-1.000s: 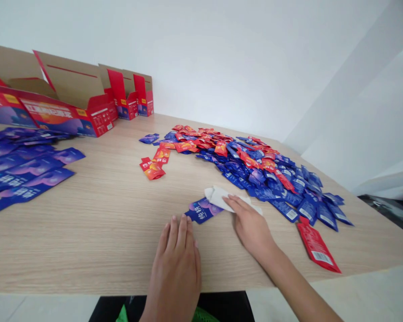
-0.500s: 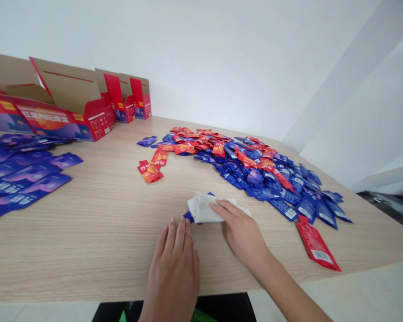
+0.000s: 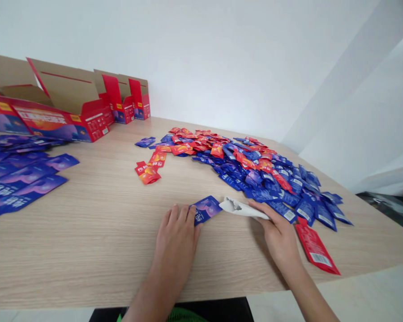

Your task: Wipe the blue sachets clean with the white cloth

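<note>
A single blue sachet (image 3: 207, 209) lies flat on the wooden table. My left hand (image 3: 178, 237) rests at its left end, fingers together and touching it. My right hand (image 3: 275, 230) grips a folded white cloth (image 3: 243, 209) between thumb and fingers, just right of the sachet and slightly raised. Behind it spreads a large mixed pile of blue sachets (image 3: 231, 167) and red sachets (image 3: 218, 150). Two red sachets (image 3: 147, 173) lie left of that pile. One red sachet (image 3: 315, 248) lies by itself at the right.
Open red and blue cardboard boxes (image 3: 58, 120) stand along the wall at the back left. Overlapping blue sachets (image 3: 23, 179) cover the table's left side. The table's front edge (image 3: 70, 306) runs close to my body.
My right hand has moved right with the white cloth, uncovering the blue sachet. My left hand has shifted slightly up onto the sachet's left end.
</note>
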Action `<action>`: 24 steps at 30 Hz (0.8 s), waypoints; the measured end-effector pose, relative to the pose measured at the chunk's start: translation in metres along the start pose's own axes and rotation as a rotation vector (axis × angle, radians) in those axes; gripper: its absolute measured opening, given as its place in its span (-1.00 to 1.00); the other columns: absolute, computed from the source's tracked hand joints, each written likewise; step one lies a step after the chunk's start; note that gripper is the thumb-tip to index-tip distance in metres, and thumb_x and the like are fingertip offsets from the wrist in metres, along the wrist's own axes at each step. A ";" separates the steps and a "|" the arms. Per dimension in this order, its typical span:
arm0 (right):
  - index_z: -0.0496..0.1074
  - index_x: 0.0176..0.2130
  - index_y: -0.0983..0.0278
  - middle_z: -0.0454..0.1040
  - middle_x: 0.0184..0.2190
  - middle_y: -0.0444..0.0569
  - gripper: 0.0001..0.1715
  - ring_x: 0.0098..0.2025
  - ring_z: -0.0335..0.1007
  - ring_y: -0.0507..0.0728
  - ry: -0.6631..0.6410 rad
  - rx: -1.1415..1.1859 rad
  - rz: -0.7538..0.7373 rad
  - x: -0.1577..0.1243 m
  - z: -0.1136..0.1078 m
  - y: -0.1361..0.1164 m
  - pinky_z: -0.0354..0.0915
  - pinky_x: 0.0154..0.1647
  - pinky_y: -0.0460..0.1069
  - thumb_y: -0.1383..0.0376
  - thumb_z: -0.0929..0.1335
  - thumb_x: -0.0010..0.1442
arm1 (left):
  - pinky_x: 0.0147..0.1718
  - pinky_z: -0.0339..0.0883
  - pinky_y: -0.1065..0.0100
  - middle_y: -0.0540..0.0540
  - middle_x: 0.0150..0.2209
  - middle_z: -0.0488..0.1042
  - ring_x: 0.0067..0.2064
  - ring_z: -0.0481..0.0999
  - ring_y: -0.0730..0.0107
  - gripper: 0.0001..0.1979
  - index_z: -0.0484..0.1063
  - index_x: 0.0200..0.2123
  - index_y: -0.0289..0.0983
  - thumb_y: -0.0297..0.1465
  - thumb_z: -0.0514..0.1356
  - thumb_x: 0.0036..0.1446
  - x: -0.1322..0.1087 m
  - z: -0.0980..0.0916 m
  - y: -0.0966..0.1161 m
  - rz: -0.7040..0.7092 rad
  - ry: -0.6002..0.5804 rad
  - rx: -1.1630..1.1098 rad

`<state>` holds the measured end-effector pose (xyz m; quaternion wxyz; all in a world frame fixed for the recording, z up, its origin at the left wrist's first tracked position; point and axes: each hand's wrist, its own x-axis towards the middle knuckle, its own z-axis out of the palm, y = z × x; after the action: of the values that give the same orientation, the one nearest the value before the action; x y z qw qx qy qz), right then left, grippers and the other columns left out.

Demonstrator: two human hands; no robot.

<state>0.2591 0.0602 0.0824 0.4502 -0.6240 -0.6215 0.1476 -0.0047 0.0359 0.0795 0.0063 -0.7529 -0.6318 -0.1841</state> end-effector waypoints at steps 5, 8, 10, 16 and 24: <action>0.71 -0.08 0.17 0.69 0.04 0.01 -0.56 0.17 0.51 0.41 0.040 0.161 0.154 0.002 -0.017 -0.001 0.26 0.30 0.26 0.18 0.40 0.07 | 0.21 0.34 -0.09 -0.19 0.11 0.61 0.16 0.52 0.01 -0.65 0.49 0.13 -0.27 -0.36 0.01 0.45 0.001 -0.011 0.002 0.001 -0.010 -0.045; 0.71 -0.11 0.18 0.70 0.00 0.01 -0.53 0.12 0.53 0.46 0.091 0.231 0.301 0.003 -0.029 0.001 0.32 0.21 0.27 0.15 0.47 -0.04 | 0.02 0.43 0.06 -0.09 -0.09 0.64 -0.05 0.58 0.18 -0.63 0.52 -0.01 -0.20 -0.36 -0.10 0.49 -0.001 -0.018 0.005 -0.033 0.012 -0.102; 0.70 -0.10 0.16 0.70 -0.01 -0.01 -0.49 0.11 0.54 0.47 0.107 0.300 0.378 0.002 -0.035 -0.001 0.39 0.13 0.24 0.15 0.50 -0.11 | -0.11 0.46 0.19 -0.03 -0.18 0.63 -0.16 0.60 0.29 -0.62 0.51 -0.07 -0.18 -0.36 -0.12 0.50 -0.001 -0.019 0.005 -0.063 0.027 -0.147; 0.67 0.00 0.15 0.67 0.06 -0.02 -0.44 0.16 0.52 0.44 0.060 0.334 0.335 -0.009 -0.028 -0.027 0.43 0.12 0.21 0.16 0.49 -0.04 | 0.00 0.47 0.08 -0.12 -0.10 0.62 -0.05 0.57 0.17 -0.69 0.51 0.00 -0.25 -0.45 -0.02 0.42 -0.019 -0.015 0.008 -0.107 0.088 -0.165; 0.56 0.18 0.09 0.58 0.20 -0.10 -0.55 0.26 0.47 0.28 -0.049 0.154 0.015 -0.044 0.009 -0.079 0.45 0.17 0.08 0.19 0.32 0.37 | 0.05 0.42 0.17 -0.21 0.24 0.53 0.16 0.49 0.11 -0.48 0.35 0.29 -0.38 -0.43 0.10 0.29 -0.084 0.011 0.018 0.245 0.269 0.179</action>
<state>0.1935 0.0100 0.1194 0.4802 -0.5882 -0.6146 0.2136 0.0040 -0.0449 0.0489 0.1798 -0.7891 -0.5429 -0.2242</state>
